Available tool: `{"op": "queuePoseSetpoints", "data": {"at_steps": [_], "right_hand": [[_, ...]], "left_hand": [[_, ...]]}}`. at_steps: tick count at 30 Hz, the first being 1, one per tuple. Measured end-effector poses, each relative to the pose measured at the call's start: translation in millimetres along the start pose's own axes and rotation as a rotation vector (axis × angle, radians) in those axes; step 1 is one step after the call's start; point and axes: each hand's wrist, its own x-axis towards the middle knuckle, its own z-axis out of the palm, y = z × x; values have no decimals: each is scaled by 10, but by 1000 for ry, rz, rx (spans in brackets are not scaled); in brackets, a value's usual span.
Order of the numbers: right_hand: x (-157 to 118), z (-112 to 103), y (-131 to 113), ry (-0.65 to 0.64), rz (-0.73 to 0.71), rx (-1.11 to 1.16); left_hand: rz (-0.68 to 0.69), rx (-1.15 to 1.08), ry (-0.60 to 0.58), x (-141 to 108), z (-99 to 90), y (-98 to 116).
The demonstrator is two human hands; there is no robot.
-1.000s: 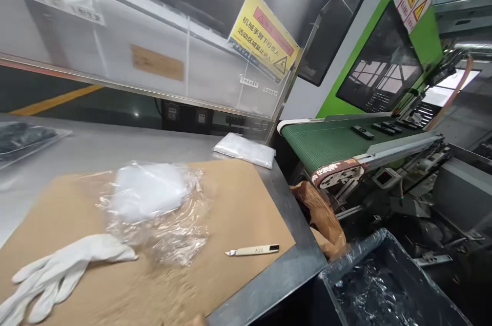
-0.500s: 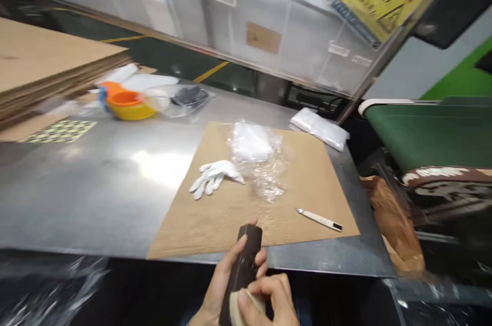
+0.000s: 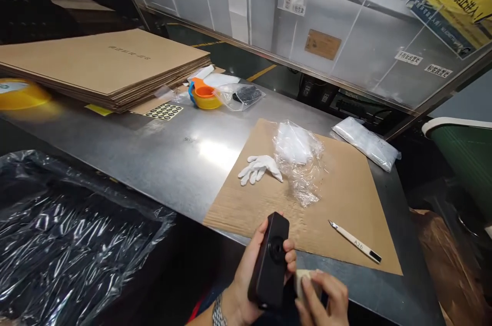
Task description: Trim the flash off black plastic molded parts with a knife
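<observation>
My left hand [image 3: 246, 269] is wrapped round a black oblong block [image 3: 267, 272] with a round recess in its face, held tilted above the table's front edge. Just to its right, my right hand [image 3: 328, 298] pinches a cream-coloured pad [image 3: 303, 281], a sponge by its look, apart from the block. Beyond my hands a cardboard sheet [image 3: 246, 213] lies on the metal table [image 3: 165, 162]. On the sheet are a white glove [image 3: 260, 168], crumpled clear plastic wrap [image 3: 303, 182] around something white, and a white pen-like knife [image 3: 355, 242] marked A26.
Stacked cardboard [image 3: 96, 64] fills the far left, near a tape dispenser [image 3: 205, 96] and a bag with a black item [image 3: 246, 94]. A white plastic packet [image 3: 365, 144] lies back right. Black plastic sheeting [image 3: 69, 244] covers something at front left. A green conveyor [image 3: 465, 157] stands right.
The view has swung left, bringing the cardboard stack and black sheeting into sight. The cream pad has come off the black block's face, baring its round recess.
</observation>
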Motion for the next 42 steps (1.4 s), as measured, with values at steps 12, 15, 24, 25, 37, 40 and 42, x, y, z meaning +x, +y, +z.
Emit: {"op": "queuePoseSetpoints", "data": {"at_steps": [12, 15, 24, 25, 37, 40, 42], "right_hand": [[618, 286, 863, -145, 276, -71], [682, 152, 570, -186, 298, 21], [687, -46, 408, -338, 363, 109], [663, -52, 573, -291, 394, -23], [436, -277, 1088, -234, 649, -280], [437, -319, 547, -345, 663, -75], [442, -321, 150, -512, 645, 232]], "left_hand": [[312, 587, 248, -129, -206, -113], [241, 624, 290, -169, -204, -105], [22, 487, 86, -228, -172, -121], [-18, 412, 94, -225, -186, -98], [265, 249, 284, -215, -137, 48], [420, 284, 285, -212, -118, 72], [513, 295, 248, -209, -118, 91]]}}
